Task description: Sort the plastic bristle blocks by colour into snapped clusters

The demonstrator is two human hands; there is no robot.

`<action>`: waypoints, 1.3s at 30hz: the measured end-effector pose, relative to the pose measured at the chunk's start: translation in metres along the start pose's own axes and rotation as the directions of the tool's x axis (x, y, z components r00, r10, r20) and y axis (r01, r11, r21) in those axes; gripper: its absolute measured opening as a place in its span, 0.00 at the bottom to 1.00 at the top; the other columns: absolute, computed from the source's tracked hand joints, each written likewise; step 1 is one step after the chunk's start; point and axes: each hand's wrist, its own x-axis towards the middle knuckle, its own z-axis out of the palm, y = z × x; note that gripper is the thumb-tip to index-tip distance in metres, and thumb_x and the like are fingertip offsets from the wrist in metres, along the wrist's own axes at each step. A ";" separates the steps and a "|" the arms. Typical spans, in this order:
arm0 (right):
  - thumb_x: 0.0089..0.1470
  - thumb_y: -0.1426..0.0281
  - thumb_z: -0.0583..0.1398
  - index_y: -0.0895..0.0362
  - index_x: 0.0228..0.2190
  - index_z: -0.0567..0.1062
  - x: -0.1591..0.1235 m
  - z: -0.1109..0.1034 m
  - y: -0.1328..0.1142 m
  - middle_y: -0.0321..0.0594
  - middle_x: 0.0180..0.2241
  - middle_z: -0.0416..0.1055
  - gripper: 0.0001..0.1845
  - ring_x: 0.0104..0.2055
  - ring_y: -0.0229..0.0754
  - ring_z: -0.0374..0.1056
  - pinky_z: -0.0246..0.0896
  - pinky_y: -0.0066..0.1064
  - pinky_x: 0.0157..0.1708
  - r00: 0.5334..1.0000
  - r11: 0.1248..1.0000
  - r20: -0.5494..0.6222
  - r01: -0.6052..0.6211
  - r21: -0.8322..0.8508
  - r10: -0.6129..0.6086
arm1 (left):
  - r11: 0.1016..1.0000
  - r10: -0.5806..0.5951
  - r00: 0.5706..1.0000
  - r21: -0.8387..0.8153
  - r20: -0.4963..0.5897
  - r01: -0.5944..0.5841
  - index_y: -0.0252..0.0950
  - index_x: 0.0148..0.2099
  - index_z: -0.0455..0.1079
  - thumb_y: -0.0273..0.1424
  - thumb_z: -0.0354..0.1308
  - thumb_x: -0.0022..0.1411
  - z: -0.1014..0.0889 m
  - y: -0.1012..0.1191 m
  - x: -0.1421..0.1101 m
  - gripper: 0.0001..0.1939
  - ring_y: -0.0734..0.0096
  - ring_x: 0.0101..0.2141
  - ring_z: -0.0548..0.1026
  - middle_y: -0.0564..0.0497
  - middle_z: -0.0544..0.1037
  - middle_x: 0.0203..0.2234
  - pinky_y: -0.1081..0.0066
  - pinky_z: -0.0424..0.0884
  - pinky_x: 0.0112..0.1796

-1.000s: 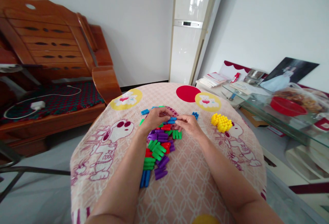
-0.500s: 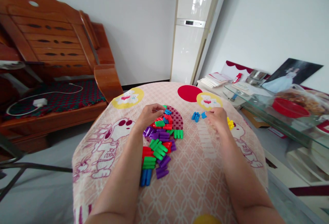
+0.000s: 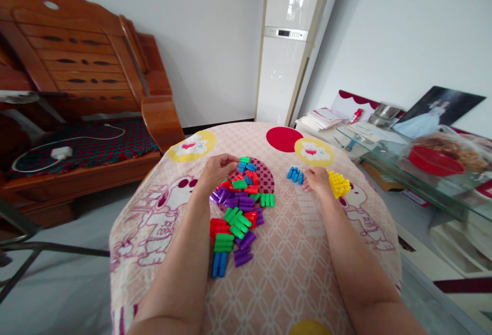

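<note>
A heap of plastic building blocks in purple [image 3: 245, 201], green [image 3: 237, 222], red [image 3: 219, 226] and blue [image 3: 219, 264] lies on the tablecloth between my forearms. My left hand [image 3: 218, 169] is at the far left of the heap, its fingers drawn together beside small blue and green blocks [image 3: 245, 161]; what they pinch, if anything, is hidden. To the right, my right hand [image 3: 318, 179] has its fingertips closed on the end block of a short row of blue building blocks [image 3: 294, 174]. A cluster of yellow blocks [image 3: 339, 184] sits just right of that hand, partly behind it.
The round table wears a patterned pink tablecloth [image 3: 269, 273]. A glass-topped stand at the right carries a red bowl [image 3: 434, 161], papers [image 3: 325, 118] and a photo [image 3: 438, 109]. A wooden bench [image 3: 161, 119] is at the left, a tall white air conditioner [image 3: 282, 73] behind.
My right hand has brought a blue block up against the other blue ones, moving slightly left and down. More yellow blocks show. My left hand has shifted left, uncovering blue and green blocks.
</note>
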 end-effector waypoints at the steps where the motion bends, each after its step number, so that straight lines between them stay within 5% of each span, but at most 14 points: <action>1: 0.54 0.65 0.58 0.58 0.24 0.76 0.001 0.002 0.001 0.41 0.13 0.70 0.12 0.16 0.45 0.69 0.66 0.30 0.16 1.000 0.999 0.008 -0.002 0.041 0.002 | 1.000 0.000 1.000 -0.003 -0.007 0.000 0.33 0.39 0.75 0.39 0.64 0.50 -0.001 -0.001 0.001 0.17 0.68 0.28 0.78 0.49 0.80 0.27 0.68 0.75 0.32; 6: 0.54 0.65 0.57 0.58 0.26 0.77 0.005 0.006 0.009 0.41 0.15 0.71 0.12 0.17 0.46 0.70 0.66 0.31 0.16 1.000 0.995 0.006 -0.016 0.095 0.016 | 0.999 0.014 0.986 0.039 -0.163 -0.008 0.32 0.39 0.75 0.36 0.61 0.51 -0.005 -0.014 0.006 0.15 0.66 0.30 0.79 0.48 0.80 0.28 0.68 0.75 0.33; 11: 0.57 0.62 0.55 0.61 0.31 0.78 0.006 0.008 0.013 0.44 0.17 0.73 0.18 0.17 0.46 0.69 0.63 0.32 0.15 0.997 1.000 -0.083 0.006 0.030 -0.003 | 0.928 0.089 0.922 0.367 -0.377 0.060 0.33 0.41 0.76 0.31 0.54 0.55 -0.015 -0.032 0.013 0.14 0.62 0.35 0.80 0.45 0.81 0.32 0.63 0.75 0.41; 14: 0.59 0.60 0.53 0.61 0.31 0.78 0.003 0.011 0.012 0.46 0.19 0.74 0.20 0.15 0.43 0.68 0.61 0.30 0.14 0.991 0.999 -0.132 0.028 -0.028 -0.031 | 0.867 0.127 0.940 0.496 -0.318 0.050 0.33 0.49 0.75 0.28 0.51 0.57 -0.013 -0.040 0.016 0.18 0.60 0.43 0.79 0.42 0.81 0.44 0.61 0.73 0.48; 18: 0.60 0.60 0.52 0.61 0.31 0.78 0.000 0.012 0.009 0.48 0.22 0.76 0.21 0.16 0.42 0.68 0.60 0.29 0.14 0.989 0.996 -0.138 0.040 -0.074 -0.050 | 0.775 0.186 0.981 0.623 -0.059 -0.110 0.36 0.62 0.66 0.26 0.50 0.59 0.000 -0.048 0.021 0.28 0.60 0.58 0.70 0.43 0.72 0.59 0.60 0.65 0.59; 23: 0.59 0.60 0.53 0.61 0.30 0.79 0.000 0.012 0.010 0.47 0.21 0.76 0.21 0.16 0.42 0.68 0.60 0.28 0.14 0.990 0.995 -0.137 0.034 -0.090 -0.046 | 0.639 0.097 0.985 0.750 0.145 -0.173 0.37 0.64 0.63 0.33 0.50 0.63 0.009 -0.055 0.027 0.27 0.52 0.63 0.63 0.41 0.68 0.62 0.52 0.56 0.62; 28: 0.59 0.59 0.52 0.61 0.30 0.79 0.002 0.013 0.013 0.46 0.20 0.75 0.22 0.16 0.40 0.67 0.60 0.27 0.15 0.988 0.989 -0.137 0.057 -0.136 -0.075 | 0.567 0.101 0.980 0.799 0.173 -0.200 0.39 0.56 0.70 0.34 0.53 0.62 0.006 -0.052 0.025 0.20 0.51 0.59 0.67 0.41 0.72 0.57 0.53 0.59 0.59; 34: 0.59 0.58 0.52 0.61 0.29 0.79 0.008 0.015 0.020 0.46 0.21 0.75 0.22 0.16 0.41 0.67 0.59 0.27 0.14 0.987 0.990 -0.138 0.061 -0.123 -0.078 | 0.616 0.122 0.979 0.762 0.162 -0.203 0.39 0.46 0.71 0.34 0.55 0.62 0.009 -0.047 0.022 0.11 0.52 0.52 0.72 0.43 0.76 0.48 0.54 0.61 0.56; 39: 0.58 0.59 0.53 0.60 0.29 0.78 0.007 0.015 0.019 0.47 0.21 0.76 0.21 0.16 0.41 0.68 0.59 0.28 0.14 0.990 0.996 -0.133 0.049 -0.070 -0.057 | 0.599 0.137 0.988 0.788 0.071 -0.140 0.38 0.51 0.70 0.36 0.59 0.59 0.010 -0.052 0.023 0.18 0.51 0.48 0.73 0.42 0.77 0.44 0.56 0.64 0.53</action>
